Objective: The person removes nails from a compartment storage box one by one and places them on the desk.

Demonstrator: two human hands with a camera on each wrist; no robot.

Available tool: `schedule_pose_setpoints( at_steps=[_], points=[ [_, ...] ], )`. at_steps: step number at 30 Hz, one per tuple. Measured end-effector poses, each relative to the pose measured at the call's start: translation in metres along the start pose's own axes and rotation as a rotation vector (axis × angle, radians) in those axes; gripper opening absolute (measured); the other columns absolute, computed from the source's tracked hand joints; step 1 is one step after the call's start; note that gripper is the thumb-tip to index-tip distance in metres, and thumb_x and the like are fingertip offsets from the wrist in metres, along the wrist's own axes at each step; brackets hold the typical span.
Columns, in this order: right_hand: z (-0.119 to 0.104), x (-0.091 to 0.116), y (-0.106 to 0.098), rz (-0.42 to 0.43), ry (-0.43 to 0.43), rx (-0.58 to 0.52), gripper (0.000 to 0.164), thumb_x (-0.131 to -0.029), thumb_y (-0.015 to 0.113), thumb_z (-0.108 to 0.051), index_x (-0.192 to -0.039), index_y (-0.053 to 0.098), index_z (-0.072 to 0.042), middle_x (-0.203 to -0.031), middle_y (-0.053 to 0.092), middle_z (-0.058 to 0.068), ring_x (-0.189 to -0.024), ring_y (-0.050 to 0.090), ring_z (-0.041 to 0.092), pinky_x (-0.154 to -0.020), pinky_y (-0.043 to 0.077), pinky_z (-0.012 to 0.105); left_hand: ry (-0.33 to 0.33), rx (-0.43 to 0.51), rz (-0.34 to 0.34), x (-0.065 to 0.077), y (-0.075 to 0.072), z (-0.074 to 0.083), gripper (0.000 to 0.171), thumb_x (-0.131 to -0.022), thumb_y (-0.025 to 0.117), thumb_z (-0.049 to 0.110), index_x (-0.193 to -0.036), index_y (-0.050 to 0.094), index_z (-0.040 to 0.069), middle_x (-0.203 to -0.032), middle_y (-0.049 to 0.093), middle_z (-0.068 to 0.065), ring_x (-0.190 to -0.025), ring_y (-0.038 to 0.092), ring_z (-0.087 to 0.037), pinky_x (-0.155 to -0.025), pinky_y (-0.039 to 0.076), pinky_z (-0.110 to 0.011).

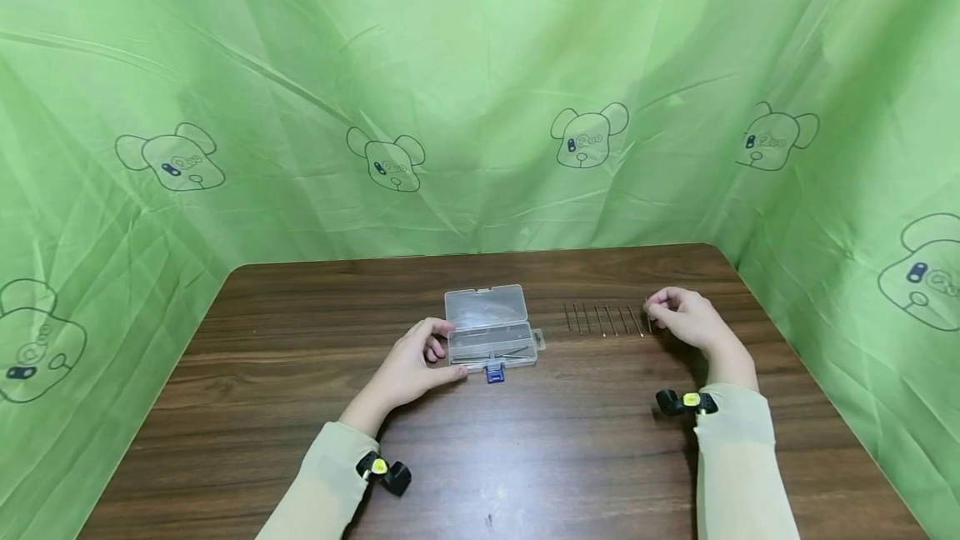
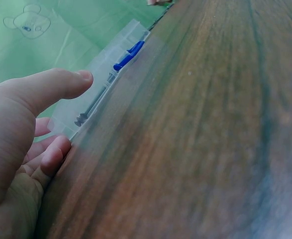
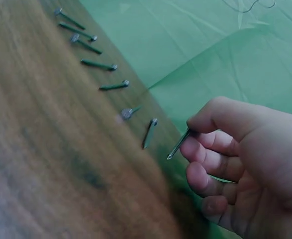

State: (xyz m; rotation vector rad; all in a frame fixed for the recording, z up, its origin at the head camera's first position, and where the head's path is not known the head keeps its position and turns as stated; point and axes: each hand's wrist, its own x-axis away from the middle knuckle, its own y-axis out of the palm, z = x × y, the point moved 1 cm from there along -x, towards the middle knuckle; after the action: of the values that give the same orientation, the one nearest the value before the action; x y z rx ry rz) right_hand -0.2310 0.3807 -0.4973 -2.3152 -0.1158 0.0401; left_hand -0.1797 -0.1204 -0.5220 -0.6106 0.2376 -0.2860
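A clear plastic box [image 1: 486, 307] lies on the table with its lid tipped back. Inside it are some nails [image 2: 88, 108], and a blue latch [image 1: 494, 373] juts from the front. My left hand [image 1: 411, 367] holds the box by its left side, thumb at the front corner and fingers by the hinge end. To the right, my right hand [image 1: 693, 323] pinches one nail [image 3: 178, 145] between thumb and index finger, its tip pointing down. Beside that hand several more nails [image 3: 113, 85] lie in a spaced row, heads facing different ways.
The wooden table [image 1: 555, 448] has a dark grain and rounded far corners. Green cloth [image 1: 480, 65] printed with bear outlines hangs behind it and along both sides. A hang tab [image 1: 539, 339] sticks out from the box's right side, towards the row of nails.
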Motion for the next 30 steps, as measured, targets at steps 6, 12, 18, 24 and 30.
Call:
schedule_pose_setpoints(
  at_steps=[6, 12, 18, 24, 30],
  points=[
    [0.0063, -0.0026, 0.0058, 0.021, -0.007, 0.101, 0.025, -0.104, 0.069, -0.029, -0.11, 0.075, -0.005, -0.095, 0.075, 0.003, -0.09, 0.066, 0.018, -0.086, 0.051, 0.042, -0.003, -0.006, 0.003, 0.0009, -0.0011, 0.0006, 0.069, -0.081, 0.1, 0.033, -0.136, 0.064, 0.011, -0.101, 0.064, -0.001, -0.089, 0.062, -0.016, -0.082, 0.052, -0.028],
    [0.0075, -0.0018, 0.006, 0.027, 0.016, 0.114, 0.023, -0.102, 0.075, -0.029, -0.106, 0.078, -0.007, -0.096, 0.078, 0.003, -0.092, 0.069, 0.019, -0.088, 0.051, 0.045, 0.003, -0.006, -0.006, 0.0007, -0.001, 0.002, 0.07, -0.082, 0.1, 0.034, -0.136, 0.064, 0.011, -0.102, 0.065, -0.002, -0.089, 0.062, -0.016, -0.082, 0.052, -0.029],
    [0.0073, -0.0018, 0.0039, 0.035, 0.016, 0.106, 0.025, -0.102, 0.078, -0.031, -0.106, 0.08, -0.006, -0.095, 0.078, 0.002, -0.091, 0.069, 0.018, -0.088, 0.051, 0.044, 0.001, -0.011, 0.0, 0.0006, -0.001, 0.0005, 0.069, -0.081, 0.1, 0.032, -0.136, 0.064, 0.011, -0.101, 0.065, -0.002, -0.089, 0.062, -0.016, -0.082, 0.052, -0.028],
    [0.0073, 0.0003, 0.0023, 0.025, 0.026, 0.081, 0.029, -0.103, 0.078, -0.034, -0.109, 0.079, -0.006, -0.096, 0.077, 0.003, -0.091, 0.066, 0.018, -0.086, 0.05, 0.042, 0.003, -0.009, 0.0, 0.0006, -0.0008, -0.0004, 0.07, -0.081, 0.1, 0.034, -0.137, 0.064, 0.011, -0.101, 0.065, -0.001, -0.089, 0.062, -0.016, -0.082, 0.052, -0.029],
    [0.0068, 0.0021, 0.0015, 0.028, 0.018, 0.051, 0.031, -0.104, 0.076, -0.037, -0.111, 0.078, -0.007, -0.098, 0.076, 0.004, -0.09, 0.065, 0.018, -0.084, 0.05, 0.04, -0.001, -0.009, -0.002, 0.0003, -0.0005, -0.0006, 0.07, -0.081, 0.1, 0.034, -0.137, 0.064, 0.011, -0.101, 0.064, -0.001, -0.089, 0.062, -0.016, -0.082, 0.052, -0.029]
  ],
)
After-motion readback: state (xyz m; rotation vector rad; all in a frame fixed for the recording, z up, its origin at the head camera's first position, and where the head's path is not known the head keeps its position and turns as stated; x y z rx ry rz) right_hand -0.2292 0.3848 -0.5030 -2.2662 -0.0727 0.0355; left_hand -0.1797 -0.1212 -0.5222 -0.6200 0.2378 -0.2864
